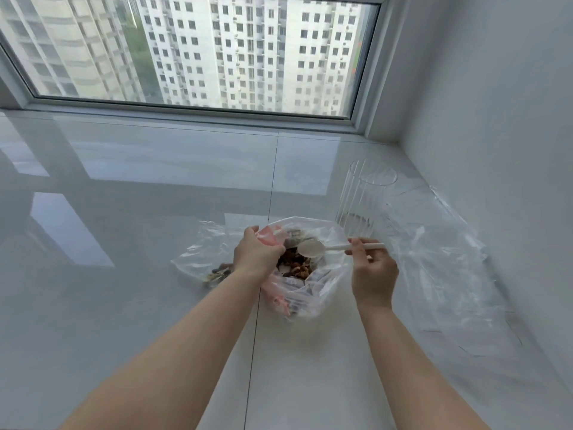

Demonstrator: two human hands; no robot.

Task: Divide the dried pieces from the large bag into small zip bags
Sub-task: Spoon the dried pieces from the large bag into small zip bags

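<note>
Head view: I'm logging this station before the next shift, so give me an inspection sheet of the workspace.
Surface: glossy white tiled ledge, reflecting the window.
Job's things: large bag open, brown dried pieces inside; white plastic spoon over its mouth, bowl looks empty; small bag to the left holds a few pieces.
Clutter: clear ribbed cup upright behind the bag; loose clear plastic sheet to the right.
Grippers: left hand grips the bag's rim; right hand pinches the spoon's handle.
Cables: nothing seen.
Surroundings: window onto apartment blocks; white wall at right.
</note>
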